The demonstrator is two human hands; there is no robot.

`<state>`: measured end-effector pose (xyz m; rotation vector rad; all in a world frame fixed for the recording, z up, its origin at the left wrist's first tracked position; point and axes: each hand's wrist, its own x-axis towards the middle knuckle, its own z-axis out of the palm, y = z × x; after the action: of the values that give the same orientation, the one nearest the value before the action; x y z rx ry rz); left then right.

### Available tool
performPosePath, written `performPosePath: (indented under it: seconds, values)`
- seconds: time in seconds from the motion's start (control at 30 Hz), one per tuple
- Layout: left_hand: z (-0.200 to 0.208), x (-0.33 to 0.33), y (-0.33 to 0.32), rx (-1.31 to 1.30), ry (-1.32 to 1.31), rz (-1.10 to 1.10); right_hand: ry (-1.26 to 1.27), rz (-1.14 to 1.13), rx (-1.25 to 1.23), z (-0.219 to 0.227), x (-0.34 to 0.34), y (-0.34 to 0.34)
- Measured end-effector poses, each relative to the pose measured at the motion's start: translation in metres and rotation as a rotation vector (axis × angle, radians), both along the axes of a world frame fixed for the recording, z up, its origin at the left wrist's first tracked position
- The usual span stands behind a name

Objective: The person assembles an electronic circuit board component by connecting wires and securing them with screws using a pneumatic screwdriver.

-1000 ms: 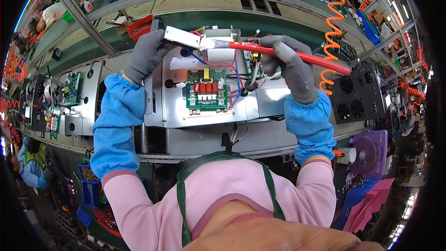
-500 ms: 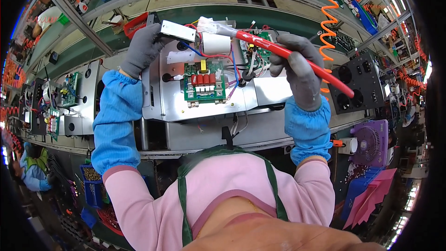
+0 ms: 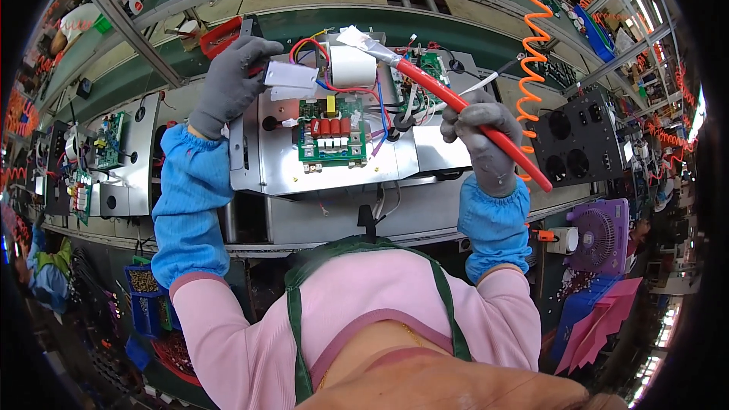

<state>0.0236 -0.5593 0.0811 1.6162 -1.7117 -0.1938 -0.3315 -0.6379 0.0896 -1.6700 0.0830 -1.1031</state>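
My left hand (image 3: 231,82), in a grey glove, grips the left end of a flat rectangular module (image 3: 295,76) whose visible face looks whitish. It is held above the left part of a silver metal chassis (image 3: 285,175). My right hand (image 3: 490,140), also gloved, closes round the red handle of a brush (image 3: 440,88). White paste coats the bristles, which hover up and to the right of the module, apart from it. Below the module lies a green circuit board (image 3: 332,133) with red components. A white cylinder (image 3: 354,66) stands behind it, with coloured wires alongside.
A coiled orange air hose (image 3: 535,45) hangs right of my right hand. Farther right are a black panel with round openings (image 3: 573,137) and a purple fan (image 3: 600,235). Another chassis (image 3: 135,159) sits at the left; a red bin (image 3: 222,36) stands behind my left hand.
My left hand has tilted the module, so its whitish face shows instead of the silver one with a dark side. The brush has swung lower at its handle end, bristles slightly right.
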Motion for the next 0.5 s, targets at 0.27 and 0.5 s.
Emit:
performPosePath:
  seconds: [0.27, 0.5]
  values:
    - [-0.017, 0.025, 0.025, -0.02, 0.282, -0.004, -0.067, -0.043, 0.045, 0.001, -0.006, 0.004]
    - [-0.012, -0.005, 0.061, -0.26, 0.627, 0.275, -0.094, -0.137, 0.189, -0.014, -0.022, 0.003]
